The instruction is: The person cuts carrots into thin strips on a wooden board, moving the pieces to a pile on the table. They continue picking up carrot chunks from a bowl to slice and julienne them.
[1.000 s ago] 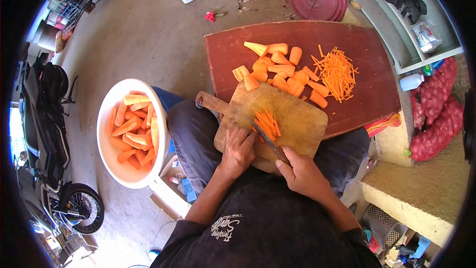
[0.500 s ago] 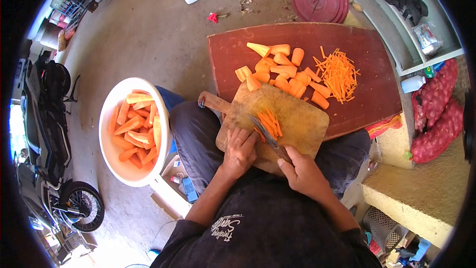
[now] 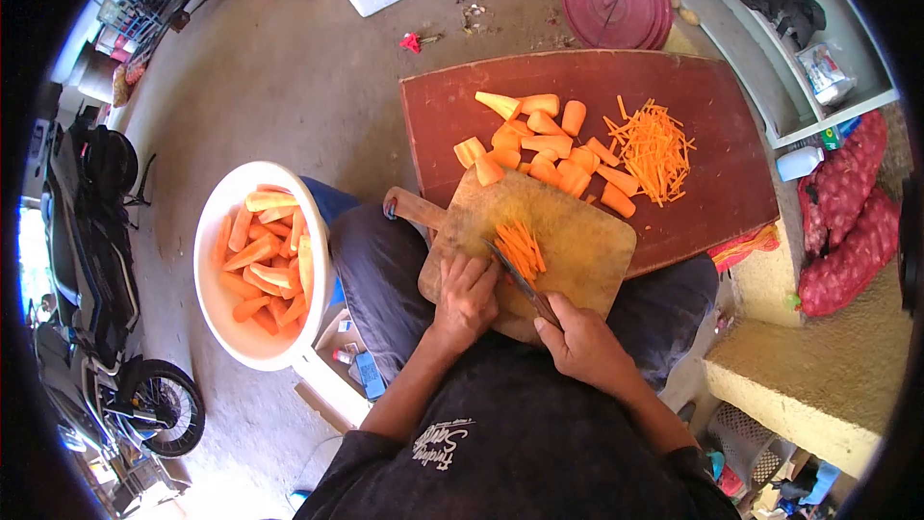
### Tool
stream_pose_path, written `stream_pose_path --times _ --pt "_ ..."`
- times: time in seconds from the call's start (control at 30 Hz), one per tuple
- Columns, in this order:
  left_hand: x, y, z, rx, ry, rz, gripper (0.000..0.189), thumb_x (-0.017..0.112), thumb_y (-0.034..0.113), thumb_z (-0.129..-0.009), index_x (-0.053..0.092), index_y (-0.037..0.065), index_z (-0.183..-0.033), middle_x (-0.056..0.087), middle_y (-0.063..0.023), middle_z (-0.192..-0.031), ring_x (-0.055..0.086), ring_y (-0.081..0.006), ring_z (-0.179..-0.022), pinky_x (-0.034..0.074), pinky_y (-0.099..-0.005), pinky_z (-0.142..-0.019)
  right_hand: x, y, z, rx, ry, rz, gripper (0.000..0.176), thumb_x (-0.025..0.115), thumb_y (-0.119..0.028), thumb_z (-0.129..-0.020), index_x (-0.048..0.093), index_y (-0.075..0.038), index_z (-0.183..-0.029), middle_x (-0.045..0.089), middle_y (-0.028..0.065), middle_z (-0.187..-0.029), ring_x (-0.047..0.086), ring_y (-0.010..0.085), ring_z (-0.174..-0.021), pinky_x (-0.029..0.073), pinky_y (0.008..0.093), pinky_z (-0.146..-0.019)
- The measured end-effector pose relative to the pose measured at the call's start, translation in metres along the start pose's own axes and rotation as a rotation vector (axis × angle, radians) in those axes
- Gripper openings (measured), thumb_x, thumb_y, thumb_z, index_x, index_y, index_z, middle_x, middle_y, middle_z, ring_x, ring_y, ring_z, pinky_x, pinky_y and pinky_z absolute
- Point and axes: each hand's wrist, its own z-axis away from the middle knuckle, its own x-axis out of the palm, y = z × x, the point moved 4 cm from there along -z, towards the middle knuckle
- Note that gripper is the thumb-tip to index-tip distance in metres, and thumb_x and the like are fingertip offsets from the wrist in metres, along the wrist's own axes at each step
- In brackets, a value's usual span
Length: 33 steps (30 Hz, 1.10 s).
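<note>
At the left of the frame, the white bowl (image 3: pixel 227 335) holds peeled carrots (image 3: pixel 260 250); it stands beside our lap (image 3: pixel 375 260), clear of the blade's path, which suits the work. Toward the centre, the cutting board (image 3: pixel 587 250) lies over our lap, its handle pointing to the upper left and its upper edge overlapping the red surface (image 3: pixel 712 193). A lap gives a little, so we do well to press straight down and hold our knees level.

Our left hand (image 3: pixel 467 299), near the centre, has its fingers bent and pressed low on the board; they hide what lies beneath, so we cannot tell whether they grip anything. For safety, we should tuck the fingertips back and let the knuckles guide the width of each cut. Just right of them, the carrot strips (image 3: pixel 521 247) lie in a loose bundle mid-board, close beside the knife (image 3: pixel 523 283), whose tip points to the upper left. Short, even strokes seem best.

Above the board, the carrot chunks (image 3: pixel 547 143) sit on the surface, handy to reach. Right of centre, our right hand (image 3: pixel 584 335) is closed around the knife's handle; a firm grip with a loose wrist should hold the slices even. At the upper right, the pile of carrot shreds (image 3: pixel 654 149) gives us a gauge for thickness.
</note>
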Motion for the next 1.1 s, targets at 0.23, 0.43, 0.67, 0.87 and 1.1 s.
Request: stream_pose_path --times 0.23,0.43,0.67,0.87,1.1 --pt "0.008 -0.008 0.005 -0.039 0.017 0.086 0.034 0.077 -0.004 -0.079 0.076 0.001 -0.113 0.068 -0.012 -0.102 0.065 -0.0316 -0.094 0.048 -0.0452 -0.083 -0.018 0.016 0.006 -0.122 0.159 -0.252 0.037 0.062 -0.023 -0.11 0.064 0.005 -0.134 0.068 0.0158 -0.086 0.07 0.0295 -0.07 0.054 0.0412 -0.066" --pt "0.0 0.001 -0.006 -0.089 -0.049 0.084 0.046 0.086 0.007 -0.084 0.073 0.001 -0.128 0.069 -0.0153 -0.109 0.066 -0.0346 -0.101 0.049 -0.0458 -0.087 -0.053 0.087 0.005 0.048 0.191 -0.782 0.034 0.057 -0.027 -0.114 0.068 0.003 -0.124 0.059 0.0001 -0.077 0.057 0.0074 -0.051 0.044 0.0256 -0.046" --pt "0.003 -0.004 0.0 -0.132 -0.15 0.062 0.071 0.086 0.008 -0.087 0.06 0.003 -0.152 0.066 -0.02 -0.121 0.064 -0.0399 -0.11 0.049 -0.0496 -0.099 -0.041 0.093 -0.009 0.08 0.107 -0.639 0.035 0.054 -0.026 -0.115 0.063 0.002 -0.133 0.057 -0.0005 -0.081 0.058 0.0085 -0.052 0.047 0.0251 -0.045" --pt "-0.008 -0.001 -0.005 -0.097 -0.233 0.062 0.073 0.083 0.004 -0.087 0.057 0.003 -0.156 0.064 -0.0207 -0.122 0.064 -0.0412 -0.113 0.048 -0.0506 -0.104 -0.028 0.077 -0.019 -0.142 0.301 -0.369 0.034 0.057 -0.02 -0.114 0.06 0.003 -0.138 0.061 0.003 -0.08 0.057 0.0091 -0.055 0.048 0.0286 -0.05" --pt "0.0 -0.004 -0.008 -0.092 -0.221 0.034 0.068 0.07 -0.004 -0.09 0.056 0.002 -0.156 0.063 -0.0223 -0.115 0.061 -0.0415 -0.106 0.048 -0.0515 -0.098 -0.002 0.061 -0.026 0.036 -0.042 -0.655 0.033 0.052 -0.021 -0.116 0.058 0.001 -0.139 0.063 0.0066 -0.087 0.06 0.0129 -0.054 0.051 0.0311 -0.05"
